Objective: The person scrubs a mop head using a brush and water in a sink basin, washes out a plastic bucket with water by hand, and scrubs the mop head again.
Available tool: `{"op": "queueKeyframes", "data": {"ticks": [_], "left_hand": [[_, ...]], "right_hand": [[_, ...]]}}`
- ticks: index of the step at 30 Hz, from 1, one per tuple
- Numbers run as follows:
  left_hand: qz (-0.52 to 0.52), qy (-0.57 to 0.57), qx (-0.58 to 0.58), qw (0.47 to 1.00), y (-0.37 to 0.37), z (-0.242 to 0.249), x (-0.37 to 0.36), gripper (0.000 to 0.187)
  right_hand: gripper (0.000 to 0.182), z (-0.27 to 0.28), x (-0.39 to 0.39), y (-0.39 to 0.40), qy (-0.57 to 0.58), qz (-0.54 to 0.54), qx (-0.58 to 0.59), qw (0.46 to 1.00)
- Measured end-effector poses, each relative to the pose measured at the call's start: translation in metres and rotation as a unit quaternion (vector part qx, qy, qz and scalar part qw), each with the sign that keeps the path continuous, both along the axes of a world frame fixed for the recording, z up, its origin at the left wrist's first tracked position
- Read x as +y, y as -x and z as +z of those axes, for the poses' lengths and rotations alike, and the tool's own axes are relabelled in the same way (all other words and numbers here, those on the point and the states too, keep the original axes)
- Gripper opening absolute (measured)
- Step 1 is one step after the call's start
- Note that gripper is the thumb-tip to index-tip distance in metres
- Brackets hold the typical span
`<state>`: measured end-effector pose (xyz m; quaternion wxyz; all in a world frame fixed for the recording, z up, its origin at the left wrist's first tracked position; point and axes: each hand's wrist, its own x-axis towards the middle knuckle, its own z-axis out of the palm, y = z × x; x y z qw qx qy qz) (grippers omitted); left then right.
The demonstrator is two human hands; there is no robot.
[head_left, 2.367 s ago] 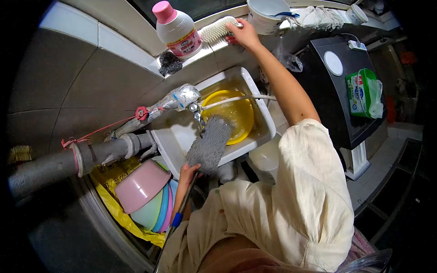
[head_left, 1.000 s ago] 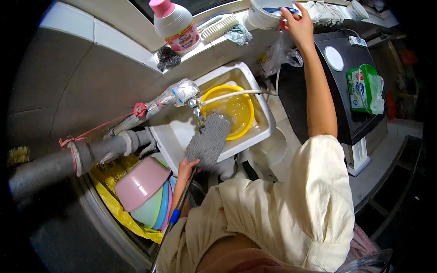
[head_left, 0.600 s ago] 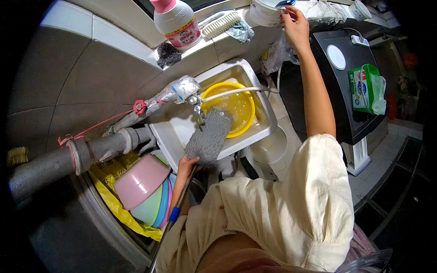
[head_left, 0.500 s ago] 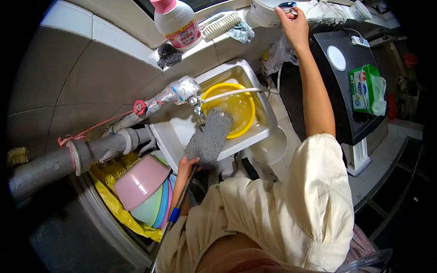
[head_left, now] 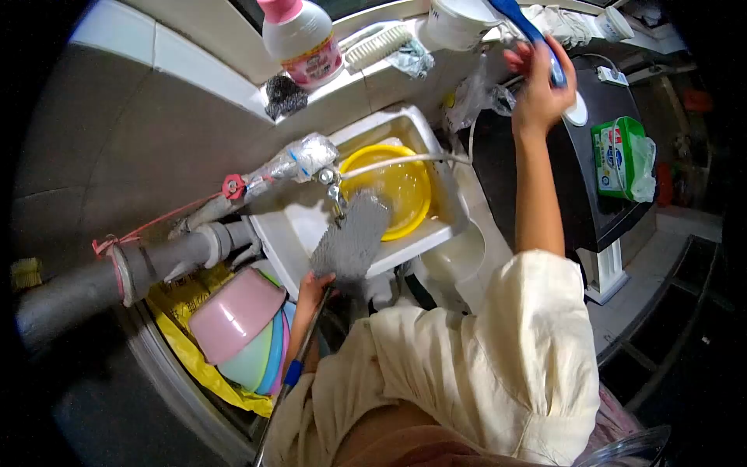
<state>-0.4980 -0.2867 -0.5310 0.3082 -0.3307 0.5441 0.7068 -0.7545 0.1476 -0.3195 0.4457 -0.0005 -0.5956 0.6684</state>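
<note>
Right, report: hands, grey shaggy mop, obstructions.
Left hand gripping mop, its head over white rectangular sink. Right hand holding long blue handle. Pale hose crossing round yellow basin.

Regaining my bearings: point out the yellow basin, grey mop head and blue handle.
Yellow basin point(head_left: 427, 194), head camera: right rim.
Grey mop head point(head_left: 352, 236), head camera: middle of its surface.
Blue handle point(head_left: 522, 21), head camera: upper stretch.

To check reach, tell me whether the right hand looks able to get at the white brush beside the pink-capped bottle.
Likely yes: the brush lies uncovered between the bottle and the white tub, though the right hand holds a blue handle and may need to free itself first.
</note>
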Motion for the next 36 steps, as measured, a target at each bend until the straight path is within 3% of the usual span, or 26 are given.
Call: {"op": "queueKeyframes", "data": {"ticks": [2, 3, 4, 6, 8, 10, 12, 14, 17, 18, 20, 21, 23, 24, 25, 27, 29, 31, 32, 34, 36], "left_hand": [[-0.055, 0.068, 0.031, 0.996, 0.005, 0.004, 0.003, 0.029], [-0.016, 0.053, -0.002, 0.998, -0.003, -0.019, -0.008, 0.027], [-0.027, 0.074, 0.006, 0.997, 0.006, 0.008, 0.006, 0.026], [-0.057, 0.066, 0.002, 0.996, 0.015, 0.008, 0.003, 0.028], [-0.053, 0.066, -0.014, 0.996, 0.015, 0.009, 0.002, 0.025], [-0.069, 0.088, -0.026, 0.993, 0.021, 0.005, -0.001, 0.024], [-0.08, 0.033, 0.017, 0.996, 0.018, -0.019, -0.013, 0.025], [-0.077, 0.063, -0.01, 0.995, 0.026, -0.002, -0.004, 0.024], [-0.077, 0.082, -0.028, 0.993, 0.035, 0.015, 0.009, 0.025], [-0.065, 0.088, -0.03, 0.994, 0.037, 0.019, 0.013, 0.024], [-0.057, 0.097, -0.034, 0.993, 0.037, 0.018, 0.012, 0.024], [-0.055, 0.082, -0.04, 0.994, 0.036, 0.016, 0.01, 0.024], [-0.055, 0.067, -0.052, 0.995, 0.033, 0.01, 0.005, 0.025], [-0.06, 0.071, -0.047, 0.995, 0.031, 0.006, 0.002, 0.025], [-0.065, 0.076, -0.042, 0.994, 0.03, 0.005, 0.001, 0.025], [-0.054, 0.077, -0.052, 0.994, 0.033, 0.012, 0.008, 0.026], [-0.044, 0.079, -0.064, 0.994, 0.037, 0.015, 0.009, 0.026], [-0.055, 0.102, -0.068, 0.991, 0.033, 0.014, 0.006, 0.025], [-0.053, 0.102, -0.072, 0.991, 0.032, 0.013, 0.006, 0.025], [-0.035, 0.101, -0.065, 0.992, 0.031, 0.011, 0.008, 0.026], [-0.028, 0.098, -0.061, 0.993, 0.029, 0.008, 0.008, 0.027]], "right_hand": [[0.03, -0.022, -0.012, -0.054, 0.011, 0.033, -0.028, 0.999], [0.03, -0.035, -0.024, -0.083, 0.041, 0.052, -0.069, 0.995], [0.029, -0.052, -0.037, -0.114, 0.044, 0.074, -0.123, 0.989], [0.025, -0.101, -0.057, -0.171, 0.038, 0.121, -0.225, 0.966], [0.019, -0.147, -0.077, -0.211, 0.112, 0.156, -0.384, 0.903], [0.02, -0.197, -0.085, -0.219, 0.201, 0.2, -0.469, 0.837], [0.02, -0.248, -0.087, -0.205, 0.257, 0.193, -0.482, 0.815], [0.024, -0.294, -0.094, -0.186, 0.275, 0.19, -0.481, 0.81], [0.025, -0.354, -0.101, -0.166, 0.368, 0.221, -0.543, 0.721], [0.025, -0.386, -0.099, -0.161, 0.374, 0.219, -0.543, 0.719], [0.022, -0.444, -0.096, -0.158, 0.11, 0.401, -0.707, 0.572], [0.022, -0.436, -0.101, -0.153, 0.115, 0.401, -0.708, 0.57], [0.034, -0.404, -0.113, -0.132, -0.1, 0.361, -0.759, 0.533], [0.038, -0.445, -0.121, -0.138, -0.278, 0.242, -0.671, 0.644], [0.038, -0.452, -0.125, -0.135, -0.275, 0.244, -0.674, 0.641], [0.041, -0.468, -0.137, -0.127, -0.271, 0.155, -0.646, 0.697], [0.046, -0.492, -0.129, -0.111, -0.271, 0.217, -0.625, 0.699], [0.048, -0.485, -0.118, -0.094, -0.13, 0.221, -0.691, 0.676], [0.048, -0.488, -0.121, -0.098, -0.13, 0.224, -0.693, 0.673], [0.042, -0.487, -0.128, -0.105, -0.26, 0.097, -0.644, 0.713], [0.046, -0.474, -0.138, -0.12, -0.274, 0.121, -0.661, 0.688]]}}
